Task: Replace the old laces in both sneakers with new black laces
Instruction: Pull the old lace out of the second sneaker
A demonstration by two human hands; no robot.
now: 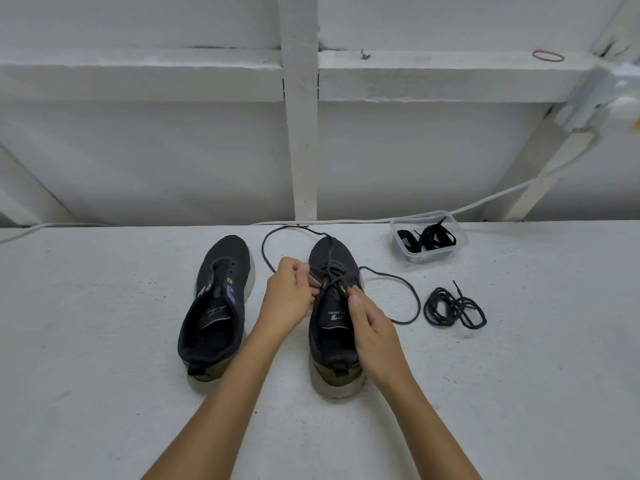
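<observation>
both hands (287, 299) (367, 315) at right sneaker (334, 327), each grip seemingly pinching its lace (394, 289)

Matt knit-fabric sneakers (334, 306) on rough, matt painted surface (104, 375); clear glossy plastic tub (428, 239), far right, holding flat woven laces (427, 239).

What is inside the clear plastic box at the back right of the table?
The clear plastic box holds flat black laces, loosely piled, with one tip sticking up over the rim. How many laces there are cannot be counted, and the pile covers the bottom of the box.
</observation>
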